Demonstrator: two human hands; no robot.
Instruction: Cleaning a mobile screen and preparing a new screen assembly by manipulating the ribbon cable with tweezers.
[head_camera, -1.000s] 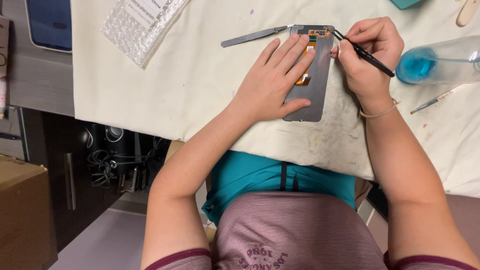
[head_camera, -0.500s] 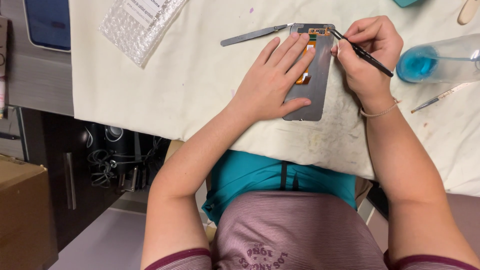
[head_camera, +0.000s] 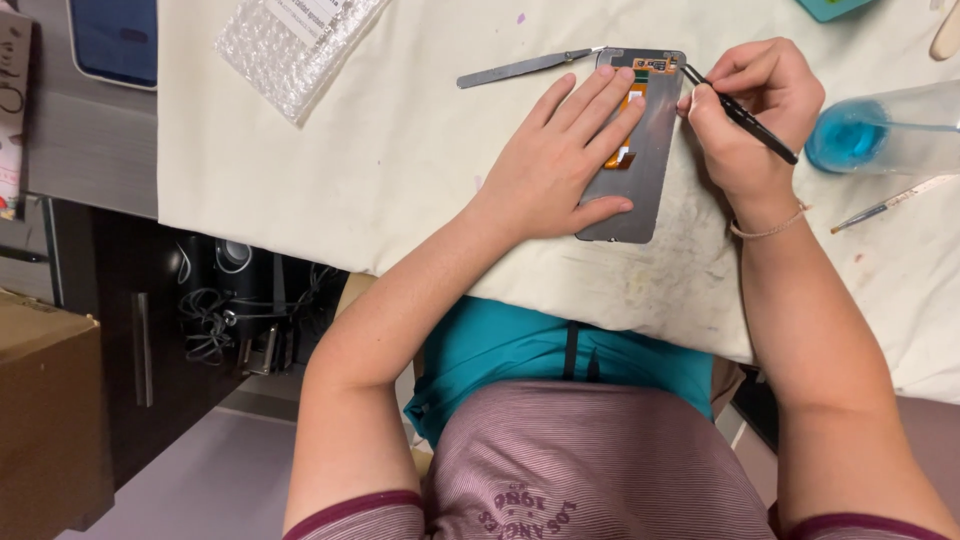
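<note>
Across the head view spreads a cream cloth, stained brown near its front edge, laid over a grey table; beneath the table's left side a dark cavity holds tangled cables, and a brown cardboard box stands at the far left. On the cloth lie a bubble-wrap pouch, a pair of metal tweezers just beside the panel's far corner, a clear bottle with blue liquid lying on its side, and a thin brush near the right forearm. Several things are cut off by the frame: a dark blue slab at the top left, a teal object and a pale wooden stick at the top right. What the fine parts at the panel's far end are is too small to tell. A grey phone panel lies flat near the middle of the cloth, its long axis running away from the person and leaning slightly right at the far end, where an orange flex strip shows. Its left half is hidden under the left hand, pressed flat with fingers spread apart and thumb along the near edge. Just right of the panel, the right hand has its fingers pinched together on a slim black tool, whose tip touches the panel's far right corner.
</note>
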